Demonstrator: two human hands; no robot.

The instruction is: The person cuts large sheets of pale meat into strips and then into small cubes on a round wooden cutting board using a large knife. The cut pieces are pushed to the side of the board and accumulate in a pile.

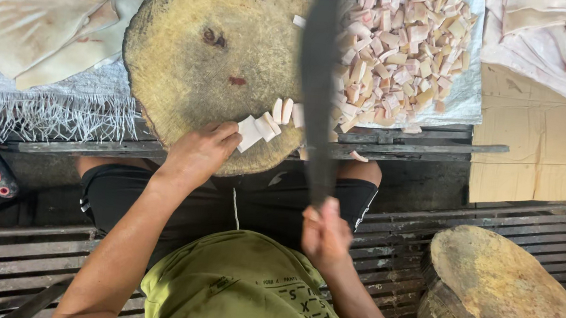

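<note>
A strip is pinned on the block while the blade is held raised.

The strip (252, 132) (pale, partly cut into pieces) is pressed at the block's (189, 62) near edge by the left hand (200, 153), fingers closed down on its left end. Its long axis runs left to right across the block. The knife (318, 80) is gripped by the right hand (324, 234), fist shut on the handle, blade pointing away, just right of the strip. A heap (402, 47) of cut pieces lies right of the block.
</note>
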